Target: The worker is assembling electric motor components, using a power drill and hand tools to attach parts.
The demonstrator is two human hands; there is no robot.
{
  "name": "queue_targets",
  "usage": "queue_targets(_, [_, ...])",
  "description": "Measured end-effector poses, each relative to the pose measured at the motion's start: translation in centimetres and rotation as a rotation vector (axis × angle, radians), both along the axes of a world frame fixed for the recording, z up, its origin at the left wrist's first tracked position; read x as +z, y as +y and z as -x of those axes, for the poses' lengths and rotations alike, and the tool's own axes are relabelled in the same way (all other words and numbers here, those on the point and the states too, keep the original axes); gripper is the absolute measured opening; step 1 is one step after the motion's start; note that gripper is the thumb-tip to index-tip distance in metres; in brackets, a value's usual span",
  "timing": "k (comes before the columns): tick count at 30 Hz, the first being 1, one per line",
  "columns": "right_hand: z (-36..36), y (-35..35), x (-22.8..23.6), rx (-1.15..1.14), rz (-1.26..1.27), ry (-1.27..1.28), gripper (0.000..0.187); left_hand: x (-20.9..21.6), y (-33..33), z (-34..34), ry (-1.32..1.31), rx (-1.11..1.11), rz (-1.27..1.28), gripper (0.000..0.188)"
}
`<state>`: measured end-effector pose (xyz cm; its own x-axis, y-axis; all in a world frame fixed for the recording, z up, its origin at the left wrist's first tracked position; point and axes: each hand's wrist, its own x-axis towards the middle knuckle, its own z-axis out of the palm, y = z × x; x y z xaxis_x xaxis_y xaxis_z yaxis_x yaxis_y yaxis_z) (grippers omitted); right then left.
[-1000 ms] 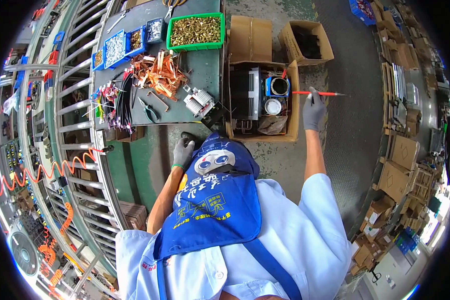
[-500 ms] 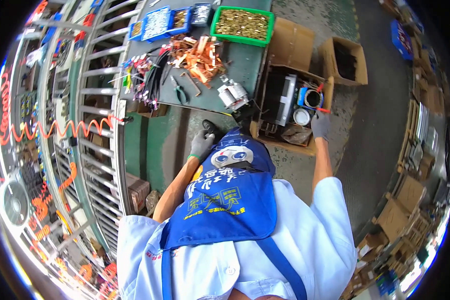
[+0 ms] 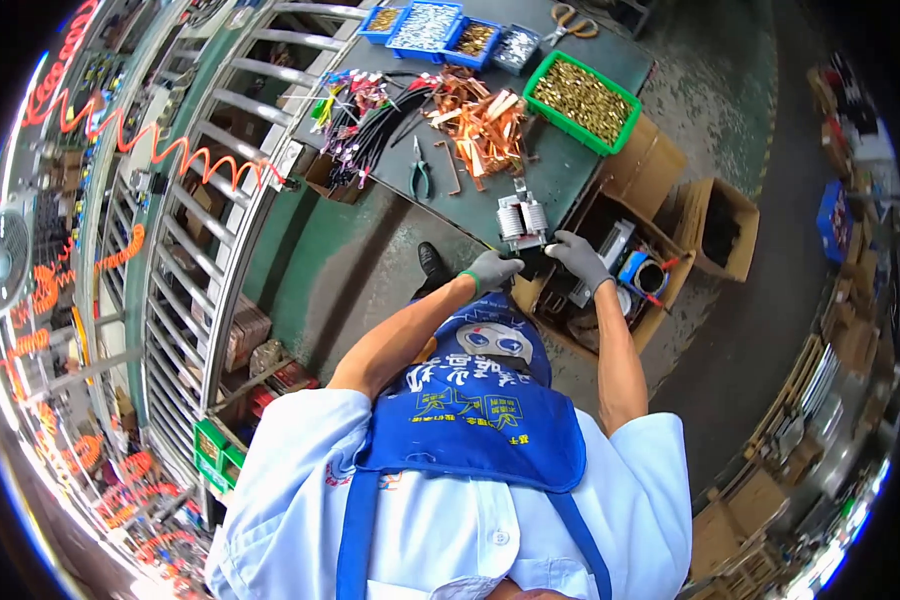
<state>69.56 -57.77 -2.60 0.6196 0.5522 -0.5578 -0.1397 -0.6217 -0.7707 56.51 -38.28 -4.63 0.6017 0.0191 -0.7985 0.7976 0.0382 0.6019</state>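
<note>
My two grey-gloved hands are close together at the near corner of the green-topped table [image 3: 460, 212]. My left hand [image 3: 492, 270] has its fingers pressed together, pointing right. Just right of it, my right hand [image 3: 580, 260] is curled, its fingertips toward the table corner. Between them is something dark; what either hand holds is too small to make out. Right beyond the fingertips a silvery metal part with two ribbed coils [image 3: 522, 218] stands at the table's edge. Left of it lie green-handled pliers [image 3: 421, 172] and a bent copper strip [image 3: 452, 165].
Copper strips [image 3: 485, 125] are heaped on the table beside bundled wires [image 3: 365, 130]. A green bin of brass pieces [image 3: 540, 95], blue trays [image 3: 432, 50] and scissors [image 3: 573, 20] stand farther back. An open carton [image 3: 660, 318] with parts is beside my right forearm; metal railings [image 3: 185, 285] run left.
My right hand has left the carton and come to the table corner. My left hand has moved up and right to meet it. The view has turned, shifting the table rightward.
</note>
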Motion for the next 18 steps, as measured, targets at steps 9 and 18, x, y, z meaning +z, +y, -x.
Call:
queue_targets(9, [-2.5,2.2,-2.5,-0.129,-0.098,0.364,0.058,-1.4,-2.6,-2.4,0.003,-0.104,-0.311,0.028])
queue_targets(18, [-2.7,8.5,-2.1,-0.152,-0.233,0.571,0.048,-9.8,0.8,0.4,-0.358,0.020,-0.141,0.041])
